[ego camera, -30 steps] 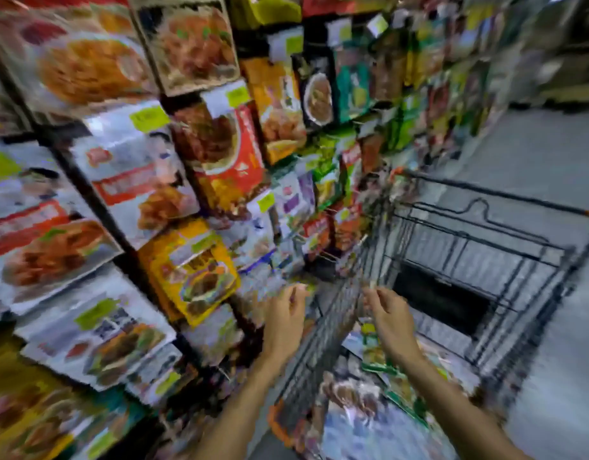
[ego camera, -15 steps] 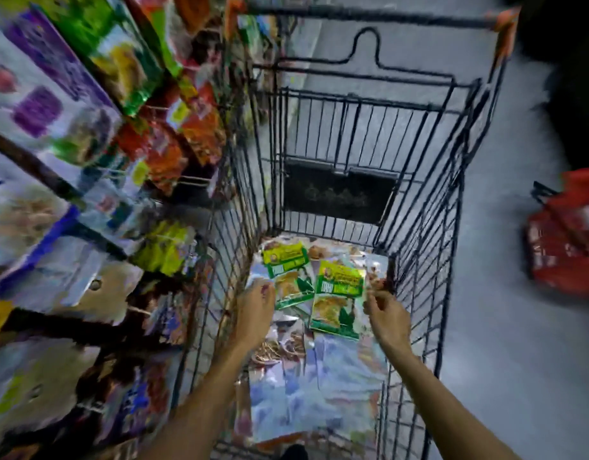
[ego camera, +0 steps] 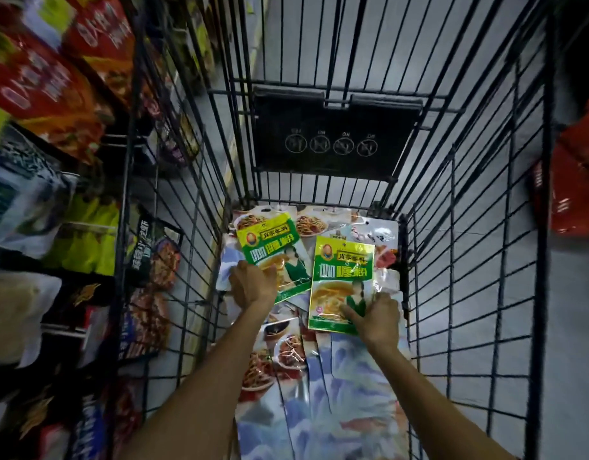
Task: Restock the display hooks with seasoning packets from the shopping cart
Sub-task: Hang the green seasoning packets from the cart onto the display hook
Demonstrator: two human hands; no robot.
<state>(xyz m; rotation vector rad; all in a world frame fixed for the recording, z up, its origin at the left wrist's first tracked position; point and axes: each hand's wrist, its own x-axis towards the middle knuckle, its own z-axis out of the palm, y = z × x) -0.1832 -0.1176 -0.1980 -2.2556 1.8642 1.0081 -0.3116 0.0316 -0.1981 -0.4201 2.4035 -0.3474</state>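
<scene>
The left hand [ego camera: 253, 284] is laid, back upward, over the lower left corner of the left green packet [ego camera: 270, 244], with the thumb resting on its face. The fingers are hidden beneath the hand, so it cannot be told whether the packet is actually gripped. The right hand [ego camera: 376, 316] is closed on the right green packet [ego camera: 342, 270] at its lower right corner: the thumb is pressed across the printed face and the fingers are curled round the right edge.

Both green packets are seen lying face up, just beside each other, on top of a layer of loose seasoning packets [ego camera: 286, 355] by which the bottom of the shopping cart [ego camera: 548, 161] is covered. The left packet is tilted; the right one is nearly square to the cart. A black flap [ego camera: 333, 137] with four round symbols is mounted on the cart's far wall.

Outside the cart's left wall, hanging packets [ego camera: 37, 78] in red, green and dark colours are shown, blurred. On the right, a red object [ego camera: 578, 180], too blurred to be identified, is seen on the grey floor [ego camera: 578, 327].
</scene>
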